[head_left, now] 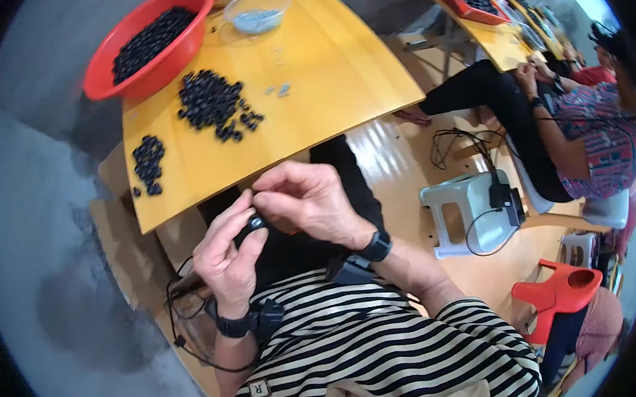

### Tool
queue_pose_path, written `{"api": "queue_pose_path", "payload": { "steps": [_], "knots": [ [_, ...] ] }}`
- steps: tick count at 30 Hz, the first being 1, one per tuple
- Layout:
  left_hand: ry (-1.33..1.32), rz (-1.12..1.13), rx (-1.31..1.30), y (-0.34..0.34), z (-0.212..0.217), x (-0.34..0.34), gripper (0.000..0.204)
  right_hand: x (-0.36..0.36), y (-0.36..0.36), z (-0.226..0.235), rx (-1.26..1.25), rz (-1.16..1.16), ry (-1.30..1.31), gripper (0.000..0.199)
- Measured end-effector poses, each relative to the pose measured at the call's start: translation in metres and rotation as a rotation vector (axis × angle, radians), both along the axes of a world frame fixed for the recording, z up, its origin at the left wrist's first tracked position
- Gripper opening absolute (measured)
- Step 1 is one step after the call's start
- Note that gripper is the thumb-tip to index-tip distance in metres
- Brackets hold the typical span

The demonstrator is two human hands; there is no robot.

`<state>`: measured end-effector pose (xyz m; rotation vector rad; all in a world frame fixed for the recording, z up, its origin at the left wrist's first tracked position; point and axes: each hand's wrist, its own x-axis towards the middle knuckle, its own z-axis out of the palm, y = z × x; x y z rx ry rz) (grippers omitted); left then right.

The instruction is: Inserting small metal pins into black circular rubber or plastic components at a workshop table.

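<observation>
Just off the near edge of the yellow table [325, 87], both my hands meet over my lap. My left hand [224, 255] grips a small round black part [255, 223] with a shiny centre between thumb and fingers. Close against it, my right hand [307, 203] has thumb and forefinger pinched together; whatever is between them is too small to make out. On the table lie a large pile of similar black parts [212, 103] and a smaller pile [149, 162] to its left. A few small pale metal-looking pieces [283, 90] rest right of the large pile.
A red basin [112, 54] full of black parts stands at the far left, beside a clear tub [257, 14] of small silvery pieces. Rightward are a white stool [466, 203] with cables, a red chair [560, 292] and a seated person [586, 128] at another table.
</observation>
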<state>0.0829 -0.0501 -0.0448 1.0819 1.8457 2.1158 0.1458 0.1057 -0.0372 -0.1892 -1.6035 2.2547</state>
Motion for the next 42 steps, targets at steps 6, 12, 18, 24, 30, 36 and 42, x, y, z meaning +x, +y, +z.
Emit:
{"api": "queue_pose_path", "payload": {
  "steps": [6,12,18,24,30,36,42],
  "knots": [
    [0.049,-0.019,0.018,-0.002,0.005,-0.001,0.032,0.002,0.002,-0.005,0.097,-0.017,0.079,0.02],
    [0.04,-0.01,0.009,-0.002,0.003,0.001,0.031,0.003,0.002,-0.007,0.009,-0.004,-0.005,0.017],
    [0.045,-0.01,0.004,-0.002,0.004,-0.001,0.029,0.002,0.003,-0.01,0.023,-0.017,0.037,0.015],
    [0.054,-0.021,0.0,-0.001,0.004,-0.001,0.031,0.003,0.004,-0.01,0.022,-0.003,0.009,0.015],
    [0.034,-0.031,-0.023,-0.003,0.005,0.0,0.032,0.005,0.006,-0.008,-0.002,0.041,-0.016,0.017],
    [0.04,-0.02,-0.027,-0.001,0.008,0.001,0.031,0.003,0.004,-0.007,0.028,-0.012,0.005,0.016],
    [0.052,-0.007,-0.027,-0.001,0.009,-0.001,0.031,0.002,0.004,-0.005,0.023,-0.003,0.064,0.015]
  ]
}}
